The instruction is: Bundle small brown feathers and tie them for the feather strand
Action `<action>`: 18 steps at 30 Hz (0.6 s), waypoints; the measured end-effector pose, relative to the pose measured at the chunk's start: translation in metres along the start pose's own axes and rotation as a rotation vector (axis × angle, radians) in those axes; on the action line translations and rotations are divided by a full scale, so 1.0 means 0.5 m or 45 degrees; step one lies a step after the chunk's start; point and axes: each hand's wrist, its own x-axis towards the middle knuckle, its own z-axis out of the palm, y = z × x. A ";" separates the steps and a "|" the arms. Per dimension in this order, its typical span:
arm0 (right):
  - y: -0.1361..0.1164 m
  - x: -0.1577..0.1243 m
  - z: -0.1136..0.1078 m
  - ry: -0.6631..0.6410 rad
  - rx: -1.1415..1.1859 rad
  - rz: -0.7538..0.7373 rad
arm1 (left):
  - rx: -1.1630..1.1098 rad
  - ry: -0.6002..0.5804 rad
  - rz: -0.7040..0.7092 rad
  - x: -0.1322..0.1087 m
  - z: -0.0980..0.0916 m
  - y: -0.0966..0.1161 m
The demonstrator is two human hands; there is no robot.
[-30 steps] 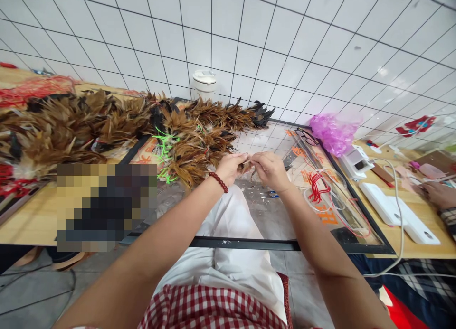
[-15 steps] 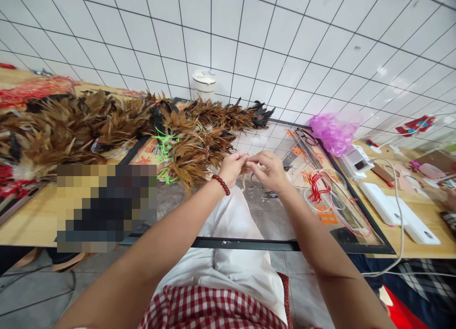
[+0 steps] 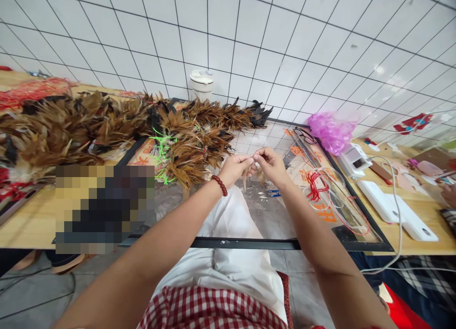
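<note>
My left hand (image 3: 233, 170), with a dark red bead bracelet (image 3: 219, 185) at its wrist, is closed in a pinch above the glass table top. Pale tan feathers (image 3: 244, 182) hang under its fingers. Fingertip to fingertip with it, my right hand (image 3: 271, 166) is pinched too; what lies between its fingertips is too small to make out. Just below the right hand lie blue-handled thread snips (image 3: 272, 194). Bunches of brown feathers (image 3: 192, 160) with bright green ties (image 3: 164, 151) lie left of my hands.
A long heap of brown feathers (image 3: 71, 129) covers the left side. A white lidded cup (image 3: 202, 84) stands by the tiled wall. Rightward are red cords (image 3: 317, 185), glasses (image 3: 305, 135), a purple plastic bag (image 3: 331, 132), white power strips (image 3: 413, 217) and a cable (image 3: 399, 220). Another person's hand (image 3: 448, 194) shows far right.
My right hand has shifted slightly left and up, its fingertips now meeting the left ones more closely. The snips and the hanging tan feathers show more plainly. The view has shifted slightly.
</note>
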 end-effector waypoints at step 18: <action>0.024 0.002 -0.018 -0.261 -0.665 0.466 | -0.108 0.325 0.064 0.013 -0.014 0.007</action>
